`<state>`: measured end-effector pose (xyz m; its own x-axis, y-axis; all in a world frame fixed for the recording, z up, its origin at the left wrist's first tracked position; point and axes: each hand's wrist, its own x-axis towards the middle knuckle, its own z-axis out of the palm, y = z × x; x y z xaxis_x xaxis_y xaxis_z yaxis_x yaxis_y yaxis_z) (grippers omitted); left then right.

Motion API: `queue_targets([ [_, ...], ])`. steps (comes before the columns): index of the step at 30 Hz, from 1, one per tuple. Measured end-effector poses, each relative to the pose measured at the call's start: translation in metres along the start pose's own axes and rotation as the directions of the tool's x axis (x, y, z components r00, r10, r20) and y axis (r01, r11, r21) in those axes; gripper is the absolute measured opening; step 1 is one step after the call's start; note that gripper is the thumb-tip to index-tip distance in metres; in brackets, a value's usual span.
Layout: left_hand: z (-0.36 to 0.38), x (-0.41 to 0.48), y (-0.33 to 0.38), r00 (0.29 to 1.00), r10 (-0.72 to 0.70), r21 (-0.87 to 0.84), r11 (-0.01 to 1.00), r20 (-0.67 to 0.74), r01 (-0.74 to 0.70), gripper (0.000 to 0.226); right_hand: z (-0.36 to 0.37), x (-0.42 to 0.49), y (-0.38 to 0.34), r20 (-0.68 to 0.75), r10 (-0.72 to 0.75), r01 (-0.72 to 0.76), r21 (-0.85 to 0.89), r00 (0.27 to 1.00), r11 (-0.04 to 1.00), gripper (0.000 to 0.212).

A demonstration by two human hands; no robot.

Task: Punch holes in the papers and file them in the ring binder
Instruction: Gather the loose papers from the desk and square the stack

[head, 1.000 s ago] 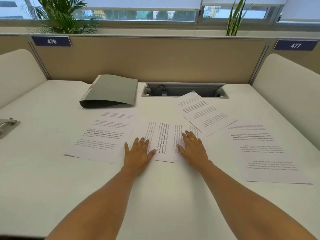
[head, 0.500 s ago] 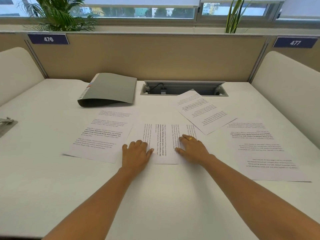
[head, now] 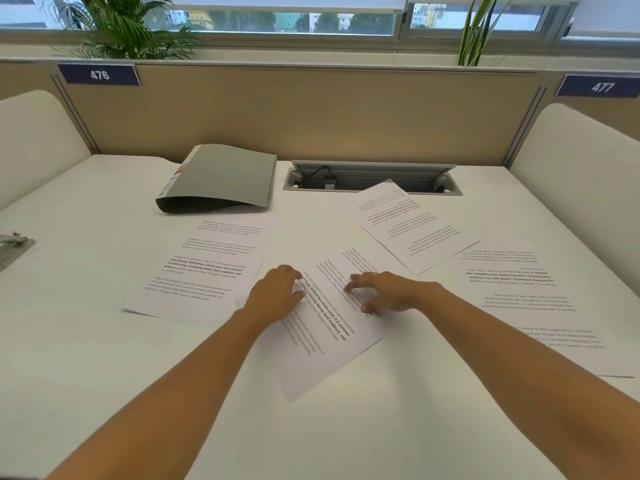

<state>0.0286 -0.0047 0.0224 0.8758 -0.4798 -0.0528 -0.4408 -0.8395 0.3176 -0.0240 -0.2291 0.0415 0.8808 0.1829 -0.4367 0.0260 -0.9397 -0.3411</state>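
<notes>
Several printed sheets lie spread over the white desk (head: pixel 104 375). The middle sheet (head: pixel 322 344) lies skewed, with one corner pointing toward me. My left hand (head: pixel 277 294) is curled over this sheet's left edge. My right hand (head: pixel 388 292), with a ring on it, presses bent fingertips on the sheet's right part. Another sheet (head: pixel 204 268) lies to the left, one (head: pixel 412 226) at the upper right and one (head: pixel 533 299) at the far right. The grey ring binder (head: pixel 221 178) lies shut at the back left. A metal hole punch (head: pixel 14 247) is cut off by the left edge.
An open cable tray (head: pixel 370 178) is sunk into the desk at the back, with the upper right sheet overlapping its rim. A beige partition (head: pixel 311 112) closes the back. Padded white side panels (head: pixel 581 161) flank the desk.
Both hands have curled on the middle sheet and dragged it toward me. The sheet has turned so that it lies askew. The other sheets and the binder have stayed put.
</notes>
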Motion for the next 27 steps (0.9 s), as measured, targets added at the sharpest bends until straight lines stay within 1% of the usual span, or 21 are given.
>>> queue_targets([
  [3,-0.004,0.008,-0.002,0.994,-0.055,-0.015,0.998,0.094,0.057,0.056,-0.009,0.008,-0.006,0.058,-0.033,0.037,-0.061,0.998,0.997,0.053],
  [6,-0.006,0.011,-0.001,0.984,-0.117,-0.018,0.993,0.135,0.121,0.067,-0.015,0.019,-0.011,0.075,-0.064,0.073,-0.125,0.995,0.989,0.058],
  [9,-0.007,0.013,0.003,0.976,-0.191,-0.038,0.980,0.103,0.195,0.070,-0.019,0.029,-0.013,0.064,-0.081,0.092,-0.184,0.995,0.979,0.064],
  [12,-0.008,0.015,0.008,0.964,-0.257,-0.042,0.965,0.069,0.260,0.070,-0.020,0.036,-0.014,0.055,-0.102,0.113,-0.248,0.993,0.962,0.061],
  [14,-0.008,0.016,0.011,0.948,-0.311,-0.051,0.948,0.067,0.314,0.069,-0.020,0.039,-0.014,0.008,-0.114,0.111,-0.289,0.994,0.951,0.058],
  [15,-0.009,0.016,0.012,0.939,-0.338,-0.055,0.938,0.070,0.342,0.067,-0.018,0.039,-0.014,-0.039,-0.118,0.100,-0.311,0.992,0.945,0.056],
  [17,-0.009,0.017,0.014,0.920,-0.384,-0.072,0.918,0.076,0.389,0.062,-0.014,0.039,-0.013,-0.190,-0.116,0.049,-0.322,0.975,0.946,0.052],
  [18,-0.009,0.016,0.015,0.912,-0.401,-0.082,0.910,0.080,0.407,0.061,-0.010,0.037,-0.012,-0.281,-0.093,0.007,-0.292,0.955,0.956,0.051],
  [20,-0.008,0.016,0.015,0.900,-0.427,-0.098,0.896,0.087,0.434,0.062,-0.002,0.033,-0.010,-0.427,0.012,-0.090,-0.164,0.904,0.982,0.052],
  [22,-0.008,0.016,0.014,0.890,-0.447,-0.116,0.883,0.093,0.456,0.062,0.006,0.026,-0.007,-0.494,0.158,-0.175,0.012,0.855,0.985,0.055],
  [25,-0.008,0.016,0.014,0.870,-0.480,-0.157,0.856,0.111,0.492,0.065,0.015,0.012,-0.002,-0.498,0.391,-0.269,0.301,0.774,0.915,0.068],
  [27,-0.009,0.016,0.016,0.867,-0.484,-0.178,0.848,0.121,0.499,0.067,0.018,0.004,0.000,-0.455,0.492,-0.317,0.408,0.742,0.856,0.072],
])
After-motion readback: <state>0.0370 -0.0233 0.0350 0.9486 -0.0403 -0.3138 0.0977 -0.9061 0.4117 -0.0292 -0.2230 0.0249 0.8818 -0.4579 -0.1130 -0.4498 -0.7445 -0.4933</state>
